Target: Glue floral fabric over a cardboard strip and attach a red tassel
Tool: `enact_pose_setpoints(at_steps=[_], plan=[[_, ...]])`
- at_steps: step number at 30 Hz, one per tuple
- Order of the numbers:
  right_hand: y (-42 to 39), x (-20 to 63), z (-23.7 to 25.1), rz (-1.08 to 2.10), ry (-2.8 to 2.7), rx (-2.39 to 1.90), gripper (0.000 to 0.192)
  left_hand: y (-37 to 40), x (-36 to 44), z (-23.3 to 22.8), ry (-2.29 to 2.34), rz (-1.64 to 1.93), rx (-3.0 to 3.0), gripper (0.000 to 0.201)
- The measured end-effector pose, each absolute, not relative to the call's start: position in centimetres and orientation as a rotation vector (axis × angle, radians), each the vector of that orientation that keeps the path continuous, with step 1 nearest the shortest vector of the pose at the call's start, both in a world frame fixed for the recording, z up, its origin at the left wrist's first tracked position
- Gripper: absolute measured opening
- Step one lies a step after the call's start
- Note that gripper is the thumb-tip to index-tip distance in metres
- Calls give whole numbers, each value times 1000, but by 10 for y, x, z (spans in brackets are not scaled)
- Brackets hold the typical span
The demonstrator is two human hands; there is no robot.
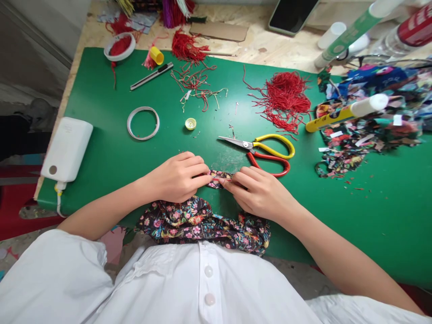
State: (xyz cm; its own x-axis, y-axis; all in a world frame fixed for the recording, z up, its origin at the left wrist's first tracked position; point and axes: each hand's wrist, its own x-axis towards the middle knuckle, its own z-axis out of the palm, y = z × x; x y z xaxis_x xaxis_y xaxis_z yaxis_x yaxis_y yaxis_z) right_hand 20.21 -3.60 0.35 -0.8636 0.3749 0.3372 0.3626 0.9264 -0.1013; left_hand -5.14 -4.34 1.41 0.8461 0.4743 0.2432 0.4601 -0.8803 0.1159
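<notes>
A black floral fabric strip (195,225) lies bunched along the table's near edge, against the white shirt. Part of it rises between my two hands as a narrow folded band. My left hand (182,177) pinches this band from the left, fingers curled and thumb on top. From the right, my right hand (253,186) grips the same band, its thumb close to the left one. A thin reddish line shows along the band between the thumbs; what it is I cannot tell. Just beyond my right hand lie scissors (248,145) with one yellow and one red handle, blades pointing left.
Red cords (283,96) lie beyond the scissors. Fabric scraps (347,144) and a yellow glue tube (337,118) are at right. A tape ring (143,123), utility knife (151,76), small cap (191,124) and white power bank (66,150) occupy the left of the green mat (371,216).
</notes>
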Motion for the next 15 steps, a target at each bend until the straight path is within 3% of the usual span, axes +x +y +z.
enact_pose_setpoints(at_steps=[15], plan=[[-37, 202, 3, 29, -2694, -519, 21, -48, -45, 12, 821, 414, 3009, 24]])
